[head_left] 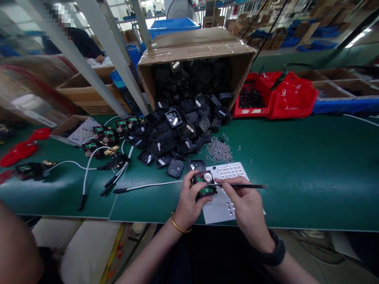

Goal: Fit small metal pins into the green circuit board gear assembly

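My left hand (190, 199) grips a small black housing (204, 192) with a green circuit board and a round white part inside. A white cable (156, 185) runs left from it. In my right hand (247, 203) is a slim dark rod-like tool (248, 185), held level, its thin tip reaching the housing; its exact kind is unclear. Beneath both hands lies a white sheet (216, 213) with rows of small shiny round pieces (232, 170). Just behind the housing rests an open black cover (197, 165). A heap of small screws (219, 150) lies beyond the sheet.
A tipped cardboard box (195, 43) spills black covers (166, 138) onto the green table (296, 169). Red bins (291, 98) stand at the back right. Wired assemblies (105, 136) and white cables (85, 177) lie left. Another person's arm (17, 240) is at lower left.
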`<state>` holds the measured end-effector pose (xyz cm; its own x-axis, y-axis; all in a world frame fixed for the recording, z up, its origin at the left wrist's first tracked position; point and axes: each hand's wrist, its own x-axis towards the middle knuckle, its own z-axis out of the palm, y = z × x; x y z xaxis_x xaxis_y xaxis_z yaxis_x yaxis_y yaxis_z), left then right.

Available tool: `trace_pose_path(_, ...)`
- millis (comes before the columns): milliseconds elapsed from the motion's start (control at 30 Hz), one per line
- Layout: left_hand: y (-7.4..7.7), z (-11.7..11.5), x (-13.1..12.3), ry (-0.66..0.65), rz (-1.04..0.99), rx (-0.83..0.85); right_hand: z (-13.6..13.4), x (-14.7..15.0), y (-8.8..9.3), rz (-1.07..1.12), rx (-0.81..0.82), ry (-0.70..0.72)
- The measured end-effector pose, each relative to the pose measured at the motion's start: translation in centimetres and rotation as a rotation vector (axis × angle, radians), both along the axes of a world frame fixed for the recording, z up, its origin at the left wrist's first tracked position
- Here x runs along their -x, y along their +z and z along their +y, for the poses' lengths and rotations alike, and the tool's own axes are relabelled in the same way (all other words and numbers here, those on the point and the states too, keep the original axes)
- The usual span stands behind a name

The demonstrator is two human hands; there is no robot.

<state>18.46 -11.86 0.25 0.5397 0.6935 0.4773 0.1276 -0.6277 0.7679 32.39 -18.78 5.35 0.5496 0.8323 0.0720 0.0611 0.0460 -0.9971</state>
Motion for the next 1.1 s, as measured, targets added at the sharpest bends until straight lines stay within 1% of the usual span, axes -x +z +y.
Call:
trace_pose_path(67,0.2,0.2,0.1,0.006,0.014,-0.005,-0.7,-0.5,0.8,-0.247,-0.151,0.030)
trace_pose_path(100,0.2,0.3,0.2,0.018,0.010,-0.004,-1.0,-1.0,1.1,-0.331,-0.225,0.007)
trace_pose_path(133,0.3,0.4,0.3,0.029,0.002,0.002,-1.2,-1.6,1.4,-0.377,-0.265,-0.053)
trace_pose_path(167,0.3,0.5,0.5,0.038,-0.013,0.009,-1.4,-2.3,1.5,-0.391,-0.245,-0.122)
trace_pose_path(200,0.3,0.6,0.6,0.042,-0.033,0.018,-1.4,-2.9,1.4,-0.385,-0.171,-0.169)
trace_pose_path(233,0.3,0.7,0.8,0.039,-0.052,0.025,-1.2,-3.4,1.2,-0.369,-0.063,-0.168)
trace_pose_path(267,0.3,0.7,1.0,0.034,-0.068,0.031,-0.9,-3.7,0.8,-0.348,0.063,-0.102)
trace_pose_path(300,0.3,0.7,1.2,0.029,-0.074,0.036,-0.6,-3.8,0.4,-0.321,0.181,0.024)
trace_pose_path(333,0.2,0.6,1.3,0.029,-0.072,0.046,-0.2,-3.6,0.0,-0.288,0.263,0.171)
trace_pose_path(367,0.1,0.4,1.4,0.032,-0.067,0.063,0.1,-3.3,-0.4,-0.256,0.306,0.300)
trace_pose_path(400,0.0,0.2,1.6,0.038,-0.068,0.090,0.4,-2.8,-0.7,-0.224,0.319,0.389)
trace_pose_path(467,-0.3,-0.2,1.8,0.045,-0.088,0.167,0.8,-2.0,-1.1,-0.172,0.303,0.472)
trace_pose_path(567,-0.8,-0.7,1.9,0.043,-0.100,0.262,1.0,-1.4,-1.1,-0.159,0.260,0.486)
trace_pose_path(633,-1.1,-0.8,1.9,0.041,-0.066,0.273,1.0,-1.6,-1.1,-0.170,0.244,0.491)
trace_pose_path(733,-1.0,-0.7,1.9,0.039,-0.016,0.253,1.2,-1.9,-1.1,-0.210,0.237,0.483)
trace_pose_path(867,-0.5,-0.5,1.8,0.018,0.036,0.194,1.4,-1.9,-1.0,-0.272,0.166,0.463)
trace_pose_path(1000,0.0,-0.5,1.6,-0.013,0.071,0.143,1.9,-2.0,-0.9,-0.245,0.226,0.417)
trace_pose_path(1100,0.1,-0.5,1.6,-0.021,0.077,0.144,2.5,-2.5,-0.8,-0.236,0.235,0.421)
